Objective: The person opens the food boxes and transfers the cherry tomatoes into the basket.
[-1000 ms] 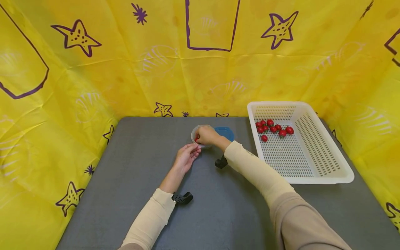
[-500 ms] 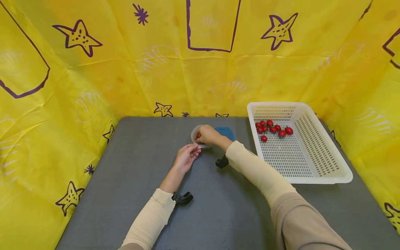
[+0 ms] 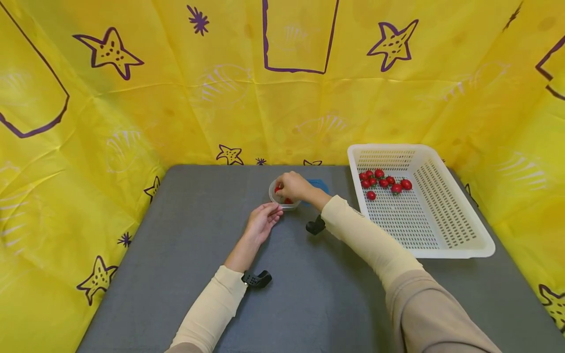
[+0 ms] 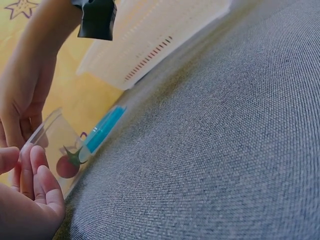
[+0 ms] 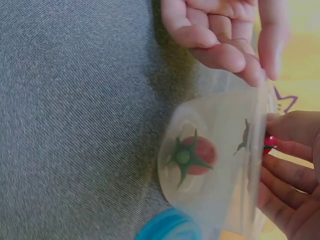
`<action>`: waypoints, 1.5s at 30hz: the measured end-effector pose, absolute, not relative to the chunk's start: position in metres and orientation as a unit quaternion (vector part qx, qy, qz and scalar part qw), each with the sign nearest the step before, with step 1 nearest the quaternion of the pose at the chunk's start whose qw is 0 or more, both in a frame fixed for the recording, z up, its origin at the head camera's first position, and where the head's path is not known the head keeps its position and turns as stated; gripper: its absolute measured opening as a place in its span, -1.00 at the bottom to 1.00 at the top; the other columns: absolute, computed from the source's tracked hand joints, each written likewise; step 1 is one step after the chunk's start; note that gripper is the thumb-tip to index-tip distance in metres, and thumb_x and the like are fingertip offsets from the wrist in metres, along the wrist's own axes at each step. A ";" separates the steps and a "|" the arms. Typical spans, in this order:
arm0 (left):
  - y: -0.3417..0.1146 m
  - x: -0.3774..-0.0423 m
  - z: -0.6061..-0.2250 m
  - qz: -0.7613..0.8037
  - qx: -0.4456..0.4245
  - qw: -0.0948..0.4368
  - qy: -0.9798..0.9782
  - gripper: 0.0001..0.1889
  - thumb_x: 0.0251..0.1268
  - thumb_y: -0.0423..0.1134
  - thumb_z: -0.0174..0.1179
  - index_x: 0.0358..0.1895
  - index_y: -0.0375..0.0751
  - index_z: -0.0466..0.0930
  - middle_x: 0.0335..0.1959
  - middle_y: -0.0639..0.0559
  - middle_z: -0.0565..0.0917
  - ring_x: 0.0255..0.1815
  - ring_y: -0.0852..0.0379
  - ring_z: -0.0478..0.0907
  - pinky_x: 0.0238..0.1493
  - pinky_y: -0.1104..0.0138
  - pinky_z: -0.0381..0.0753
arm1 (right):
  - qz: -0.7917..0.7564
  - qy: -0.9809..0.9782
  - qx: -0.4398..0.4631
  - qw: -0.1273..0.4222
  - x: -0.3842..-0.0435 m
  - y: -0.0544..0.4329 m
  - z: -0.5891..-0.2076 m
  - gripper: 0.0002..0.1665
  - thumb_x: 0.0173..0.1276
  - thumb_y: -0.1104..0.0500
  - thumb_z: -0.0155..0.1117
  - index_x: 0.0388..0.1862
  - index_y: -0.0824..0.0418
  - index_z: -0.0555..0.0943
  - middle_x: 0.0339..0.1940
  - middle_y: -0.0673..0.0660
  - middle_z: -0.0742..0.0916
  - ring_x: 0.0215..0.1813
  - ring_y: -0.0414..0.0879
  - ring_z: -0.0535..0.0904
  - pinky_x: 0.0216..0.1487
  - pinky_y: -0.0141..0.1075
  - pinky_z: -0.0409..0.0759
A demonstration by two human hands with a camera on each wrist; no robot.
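A clear plastic container stands on the table, its rim pinched between the thumb and fingers of my left hand. Inside, a cherry tomato with a green calyx lies at the bottom; it also shows through the wall in the left wrist view. My right hand is over the container's mouth. Between its thumb and fingers it holds another cherry tomato, mostly hidden, at rim height. The right hand covers part of the container in the head view.
A blue lid lies right behind the container, partly covered by the right hand. Further right stands a white perforated basket, with several cherry tomatoes at its far left. Yellow patterned cloth surrounds the grey table.
My right hand has risen slightly out of the container with a tomato in its fingers, and the tomato at the bottom has come into view. The left hand stays at the rim.
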State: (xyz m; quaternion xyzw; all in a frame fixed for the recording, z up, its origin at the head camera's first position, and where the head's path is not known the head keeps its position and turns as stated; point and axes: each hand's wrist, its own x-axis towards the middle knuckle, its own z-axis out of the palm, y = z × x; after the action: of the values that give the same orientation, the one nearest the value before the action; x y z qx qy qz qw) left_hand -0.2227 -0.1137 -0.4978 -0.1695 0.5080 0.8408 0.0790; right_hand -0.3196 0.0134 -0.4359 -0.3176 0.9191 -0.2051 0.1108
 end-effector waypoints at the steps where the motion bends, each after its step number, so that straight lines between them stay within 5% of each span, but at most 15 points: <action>1: -0.114 -0.223 -0.498 0.841 -0.172 0.079 0.508 -0.88 0.43 -0.37 0.06 -0.32 -0.13 0.52 -0.50 0.15 0.69 -0.45 0.29 0.62 -0.27 0.45 0.55 | -0.208 0.919 -0.317 0.111 -0.320 0.014 -0.434 -0.75 0.34 0.15 0.32 -0.08 0.25 0.70 -0.25 0.14 0.77 -0.28 -0.06 0.64 -0.17 -0.28 0.61; 14: -0.115 -0.222 -0.500 0.839 -0.176 0.083 0.508 -0.90 0.42 -0.35 0.09 -0.31 -0.15 0.53 -0.49 0.14 0.70 -0.44 0.27 0.62 -0.29 0.44 0.56 | -0.223 0.912 -0.329 0.098 -0.324 0.035 -0.416 -0.69 0.32 0.18 0.32 -0.01 0.32 0.67 -0.13 0.20 0.78 -0.09 0.02 0.70 0.00 -0.19 0.64; 45: -0.112 -0.224 -0.498 0.838 -0.178 0.082 0.509 -0.85 0.42 -0.41 0.04 -0.34 -0.14 0.52 -0.54 0.15 0.69 -0.49 0.28 0.61 -0.32 0.46 0.53 | -0.255 0.940 -0.224 0.047 -0.345 0.160 -0.355 -0.67 0.27 0.18 0.36 -0.07 0.37 0.65 -0.12 0.35 0.75 -0.07 0.16 0.66 0.03 0.00 0.57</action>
State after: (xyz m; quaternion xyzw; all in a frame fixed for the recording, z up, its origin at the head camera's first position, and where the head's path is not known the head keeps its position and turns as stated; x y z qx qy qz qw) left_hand -0.2243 -0.1121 -0.4979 -0.1783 0.5090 0.8382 0.0815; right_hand -0.3448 0.1596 -0.3552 -0.2240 0.9396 -0.2545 0.0467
